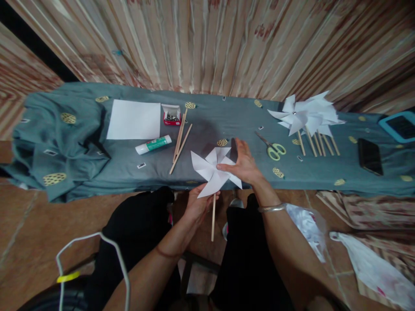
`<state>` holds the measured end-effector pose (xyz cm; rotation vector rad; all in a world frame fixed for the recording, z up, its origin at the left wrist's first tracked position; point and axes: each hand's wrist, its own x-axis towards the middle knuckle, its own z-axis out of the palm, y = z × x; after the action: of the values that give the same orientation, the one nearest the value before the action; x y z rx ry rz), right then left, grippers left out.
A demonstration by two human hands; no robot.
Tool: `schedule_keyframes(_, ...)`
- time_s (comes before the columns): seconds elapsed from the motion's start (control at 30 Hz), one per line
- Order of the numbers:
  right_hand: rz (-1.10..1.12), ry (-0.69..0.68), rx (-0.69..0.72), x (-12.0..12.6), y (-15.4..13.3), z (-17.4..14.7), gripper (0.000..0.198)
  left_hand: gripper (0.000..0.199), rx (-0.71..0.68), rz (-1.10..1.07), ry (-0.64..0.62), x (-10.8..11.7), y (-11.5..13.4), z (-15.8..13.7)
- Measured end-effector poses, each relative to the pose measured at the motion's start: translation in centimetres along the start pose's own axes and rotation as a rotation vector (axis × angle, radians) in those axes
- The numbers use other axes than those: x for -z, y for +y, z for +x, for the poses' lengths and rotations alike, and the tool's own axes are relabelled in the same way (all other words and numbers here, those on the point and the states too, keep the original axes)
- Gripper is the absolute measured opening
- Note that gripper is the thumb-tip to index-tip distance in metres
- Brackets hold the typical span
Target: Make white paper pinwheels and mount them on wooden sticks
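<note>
A white paper pinwheel [210, 172] on a wooden stick [213, 220] is held over the near edge of the cloth-covered bench. Below its blades, my left hand [197, 204] grips the stick near its top, fingers partly hidden by the paper. My right hand [244, 166] has its thumb pressed at the pinwheel's centre, while its other fingers stretch out beyond the right-hand blades. Whatever lies under that thumb is hidden. Several loose wooden sticks [180, 144] lie left of the pinwheel, and green-handled scissors [275, 150] rest to the right of my right hand.
At the left lie white paper [133, 120], a glue stick [153, 144] and an open red box of pins [171, 115]. Several pinwheels [308, 114] are piled at the right, near a black phone [370, 156] and a blue-framed device [399, 126]. Plastic bags [372, 263] lie on the floor.
</note>
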<state>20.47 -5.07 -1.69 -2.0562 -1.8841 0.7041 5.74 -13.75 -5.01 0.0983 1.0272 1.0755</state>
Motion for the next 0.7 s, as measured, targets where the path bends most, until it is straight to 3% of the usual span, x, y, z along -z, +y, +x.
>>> schedule_keyframes(0.5,0.020,0.059,0.080,-1.1,0.4,0.3,0.110,0.040,-0.002,0.010,-0.018,0.2,-0.1,0.1)
schedule_keyframes(0.7,-0.011,0.021,0.060,-1.1,0.2,0.3,0.109,0.039,0.003,0.013,-0.019,0.2,-0.1,0.1)
